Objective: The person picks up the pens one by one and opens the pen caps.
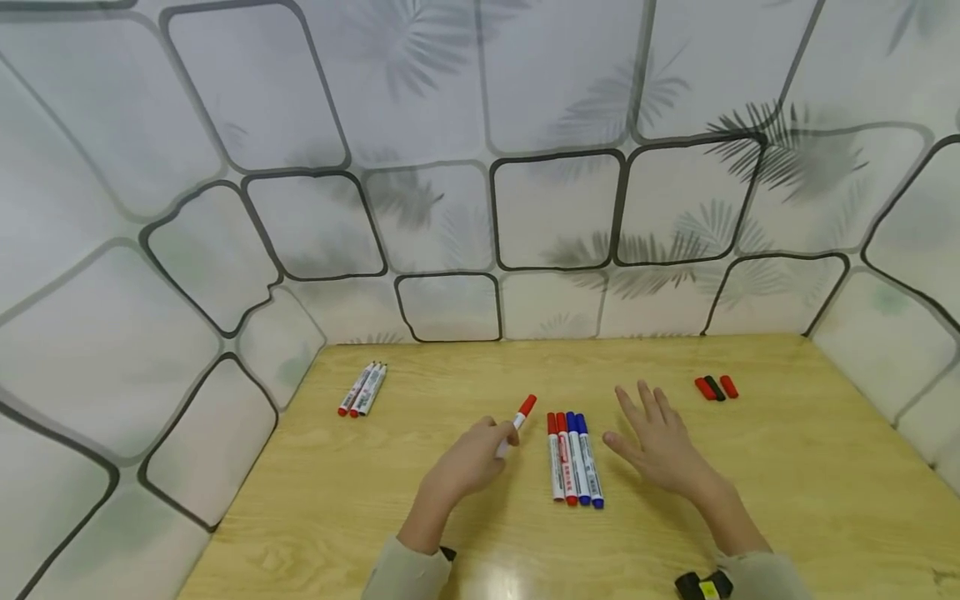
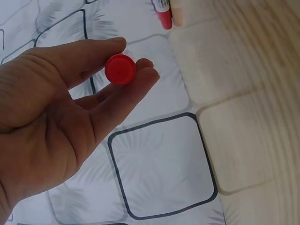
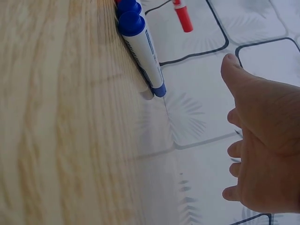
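Pale leaf-patterned wallpaper backs the light wood tabletop. At far left lie three uncapped markers. Nearer, the left hand pinches a red-capped marker between thumb and fingers, cap tilted up to the right. Just right, four capped markers, two red, two blue, lie side by side. Beyond them hovers the released right hand, fingers spread; farther right lie three caps.

The left hand covers part of the red-capped marker, whose barrel hides mostly behind its red end in the left wrist view. Print on the row of four markers is too small to read from the head. The head view's lower edge cuts off the tabletop and right sleeve.
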Demonstrator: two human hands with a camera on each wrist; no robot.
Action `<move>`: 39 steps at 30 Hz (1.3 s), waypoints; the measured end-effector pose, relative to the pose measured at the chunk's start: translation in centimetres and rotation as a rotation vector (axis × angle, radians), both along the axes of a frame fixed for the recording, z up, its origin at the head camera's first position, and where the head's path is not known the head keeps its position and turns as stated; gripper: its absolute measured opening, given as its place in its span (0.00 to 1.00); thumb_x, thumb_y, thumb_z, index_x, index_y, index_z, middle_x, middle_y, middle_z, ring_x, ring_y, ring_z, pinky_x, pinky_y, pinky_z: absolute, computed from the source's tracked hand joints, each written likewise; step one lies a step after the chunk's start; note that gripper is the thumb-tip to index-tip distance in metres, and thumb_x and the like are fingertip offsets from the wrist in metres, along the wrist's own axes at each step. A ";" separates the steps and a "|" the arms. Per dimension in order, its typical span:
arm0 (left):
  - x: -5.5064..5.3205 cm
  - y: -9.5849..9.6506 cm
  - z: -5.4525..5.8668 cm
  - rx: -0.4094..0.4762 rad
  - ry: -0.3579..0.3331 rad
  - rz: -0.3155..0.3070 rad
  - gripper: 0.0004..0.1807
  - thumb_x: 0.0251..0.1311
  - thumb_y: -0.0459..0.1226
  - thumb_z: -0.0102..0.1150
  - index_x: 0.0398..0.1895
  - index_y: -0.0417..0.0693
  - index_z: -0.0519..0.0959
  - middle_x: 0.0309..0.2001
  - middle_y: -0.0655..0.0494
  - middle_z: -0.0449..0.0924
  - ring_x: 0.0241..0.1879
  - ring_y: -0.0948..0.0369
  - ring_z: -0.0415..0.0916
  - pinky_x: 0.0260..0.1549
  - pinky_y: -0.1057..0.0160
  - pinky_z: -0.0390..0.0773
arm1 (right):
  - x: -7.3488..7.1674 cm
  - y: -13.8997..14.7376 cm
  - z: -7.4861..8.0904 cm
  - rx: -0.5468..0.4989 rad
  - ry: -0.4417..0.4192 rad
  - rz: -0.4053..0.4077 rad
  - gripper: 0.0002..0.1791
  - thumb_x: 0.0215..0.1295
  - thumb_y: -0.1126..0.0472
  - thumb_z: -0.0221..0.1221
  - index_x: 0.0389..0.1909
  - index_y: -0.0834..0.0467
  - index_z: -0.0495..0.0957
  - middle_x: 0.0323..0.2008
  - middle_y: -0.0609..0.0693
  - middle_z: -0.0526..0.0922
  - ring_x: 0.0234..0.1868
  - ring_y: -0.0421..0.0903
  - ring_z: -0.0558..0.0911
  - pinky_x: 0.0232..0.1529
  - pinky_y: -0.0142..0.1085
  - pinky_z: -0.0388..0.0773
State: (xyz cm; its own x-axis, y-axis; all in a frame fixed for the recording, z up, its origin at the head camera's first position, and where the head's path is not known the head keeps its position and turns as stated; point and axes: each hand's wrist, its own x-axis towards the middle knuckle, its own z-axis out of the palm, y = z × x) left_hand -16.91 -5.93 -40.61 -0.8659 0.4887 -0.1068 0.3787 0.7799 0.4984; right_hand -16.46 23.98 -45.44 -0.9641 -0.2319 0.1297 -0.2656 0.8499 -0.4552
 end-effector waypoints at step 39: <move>0.0 0.8 0.5 -0.196 0.446 -0.267 0.33 0.66 0.28 0.59 0.73 0.59 0.65 0.70 0.51 0.68 0.72 0.51 0.62 0.67 0.52 0.65 | 1.1 -4.6 1.3 -0.147 0.284 0.174 0.11 0.68 0.68 0.61 0.50 0.62 0.81 0.41 0.51 0.86 0.39 0.45 0.84 0.38 0.40 0.82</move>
State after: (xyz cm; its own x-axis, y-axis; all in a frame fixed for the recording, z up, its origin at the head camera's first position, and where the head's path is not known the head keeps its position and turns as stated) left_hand -16.89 -5.08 -40.16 -0.6966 0.7055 0.1306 0.7172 0.6897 0.0999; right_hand -15.41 19.38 -44.13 -0.8324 -0.3483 0.4310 -0.5340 0.7118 -0.4562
